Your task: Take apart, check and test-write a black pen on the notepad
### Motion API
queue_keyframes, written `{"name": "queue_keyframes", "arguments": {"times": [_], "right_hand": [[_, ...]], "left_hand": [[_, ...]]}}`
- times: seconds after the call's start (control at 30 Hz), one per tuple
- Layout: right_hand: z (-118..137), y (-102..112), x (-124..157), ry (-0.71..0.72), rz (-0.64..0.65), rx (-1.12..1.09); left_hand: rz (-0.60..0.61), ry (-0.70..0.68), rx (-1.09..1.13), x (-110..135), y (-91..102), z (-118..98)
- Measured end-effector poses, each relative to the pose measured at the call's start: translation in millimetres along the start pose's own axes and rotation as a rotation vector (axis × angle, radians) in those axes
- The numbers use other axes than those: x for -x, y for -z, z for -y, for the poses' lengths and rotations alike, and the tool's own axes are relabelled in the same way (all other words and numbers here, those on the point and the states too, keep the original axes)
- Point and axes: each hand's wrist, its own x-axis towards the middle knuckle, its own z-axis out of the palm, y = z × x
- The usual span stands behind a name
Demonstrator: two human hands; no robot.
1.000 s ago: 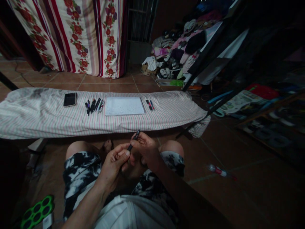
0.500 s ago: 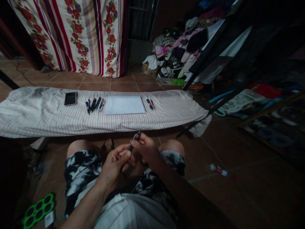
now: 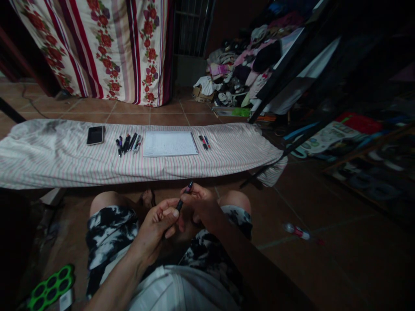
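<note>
Above my lap, both hands hold one dark pen (image 3: 180, 204), tilted with its upper end pointing away and to the right. My left hand (image 3: 162, 218) pinches the lower end between thumb and fingers. Around the upper part, near a purplish band, my right hand (image 3: 201, 201) is closed. Beyond my hands, a spiral notebook (image 3: 170, 143) lies open on the striped cloth (image 3: 233, 149), with faint marks on its page. Several pens (image 3: 128, 143) lie in a group left of the notebook, and a few more pens (image 3: 204, 142) lie at its right.
A dark-screened device (image 3: 95, 135) rests on the cloth at the left. On the tiled floor are a green ringed object (image 3: 53, 286) at lower left and a small bottle (image 3: 297, 231) at right. A clothes pile (image 3: 240, 65) and a floral curtain (image 3: 106, 47) stand behind.
Both hands keep hold of the pen. The right hand and the pen's upper end have shifted very slightly lower and to the right.
</note>
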Motion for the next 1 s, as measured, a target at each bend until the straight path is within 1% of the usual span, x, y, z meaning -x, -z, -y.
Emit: {"name": "queue_keyframes", "arguments": {"times": [0.1, 0.17, 0.23, 0.37, 0.5, 0.6, 0.77, 0.87, 1.0], "right_hand": [[-4, -6, 3, 0.028, -0.064, 0.063], [-2, -8, 5, 0.039, -0.078, 0.108], [2, -9, 7, 0.045, -0.038, 0.110], [9, -2, 6, 0.082, 0.042, 0.028], [5, 6, 1, 0.033, 0.078, 0.001], [-2, 5, 0, 0.013, 0.030, -0.016], [-7, -7, 5, 0.006, -0.051, 0.039], [-7, -12, 6, 0.043, -0.081, 0.067], [-11, -13, 2, 0.125, -0.127, 0.130]], "left_hand": [[-0.032, -0.020, -0.021, 0, 0.5, 3], [-0.040, -0.018, -0.024, 0, 1.0, 2], [-0.033, -0.014, -0.011, 0, 1.4, -1], [-0.030, 0.002, 0.008, -1, 2.9, -7], [-0.023, 0.025, -0.002, -1, 3.9, -6], [-0.021, 0.004, -0.026, -1, 3.8, -2], [-0.053, -0.018, -0.069, -1, 3.9, 4], [-0.057, -0.015, -0.089, -1, 4.7, 5], [-0.072, -0.037, -0.101, 0, 4.5, 5]]}}
